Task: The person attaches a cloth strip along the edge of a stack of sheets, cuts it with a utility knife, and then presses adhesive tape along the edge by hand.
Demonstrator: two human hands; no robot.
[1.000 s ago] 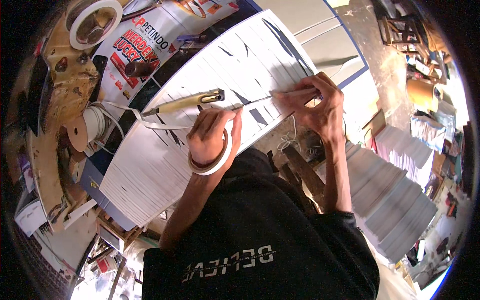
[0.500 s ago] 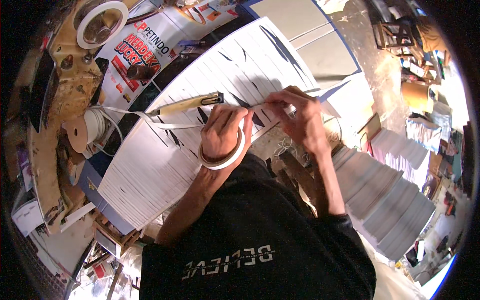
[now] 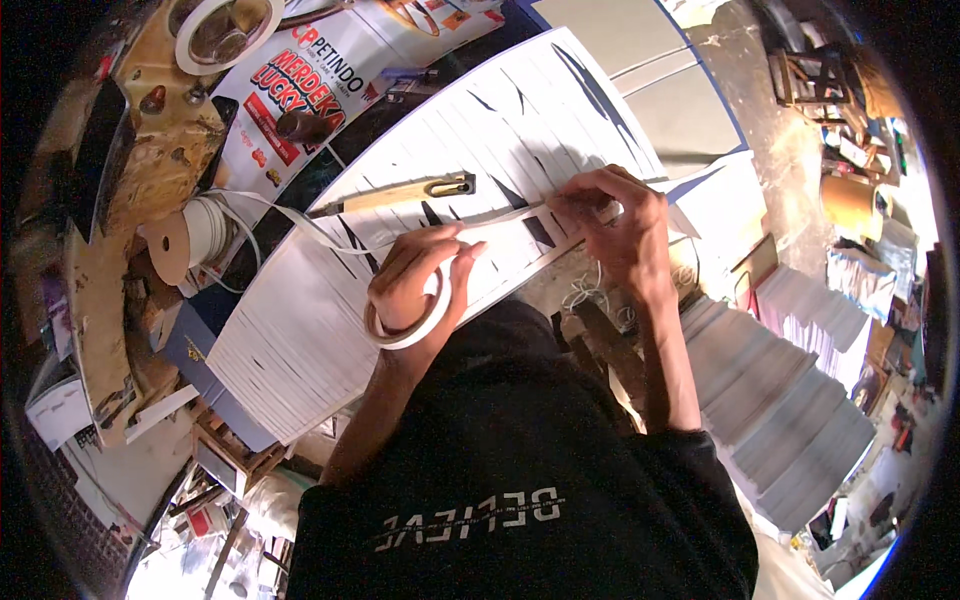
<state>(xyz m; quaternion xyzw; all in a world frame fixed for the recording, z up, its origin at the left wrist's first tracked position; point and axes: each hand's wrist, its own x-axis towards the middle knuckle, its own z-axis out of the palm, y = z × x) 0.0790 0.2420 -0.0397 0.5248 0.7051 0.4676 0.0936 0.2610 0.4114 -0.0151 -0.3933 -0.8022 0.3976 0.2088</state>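
My left hand [image 3: 412,280] grips a white tape roll [image 3: 408,325], with the roll hanging around its fingers above a fanned stack of white paper sheets [image 3: 330,300]. A strip of white tape [image 3: 500,216] runs from the roll across to my right hand [image 3: 615,222], which pinches the strip's end over the sheets' right part. A cream-handled tool with a metal clip end [image 3: 400,195] lies on the paper just behind the strip.
A spool of white band [image 3: 190,235] sits to the left on a cluttered wooden bench [image 3: 130,170]. Another tape ring [image 3: 225,32] lies at the top left by a printed banner [image 3: 300,80]. Tall stacks of paper [image 3: 790,400] stand at the right.
My left hand with the roll has shifted slightly left and down, and my right hand has drawn the tape strip out longer to the right across the sheets.
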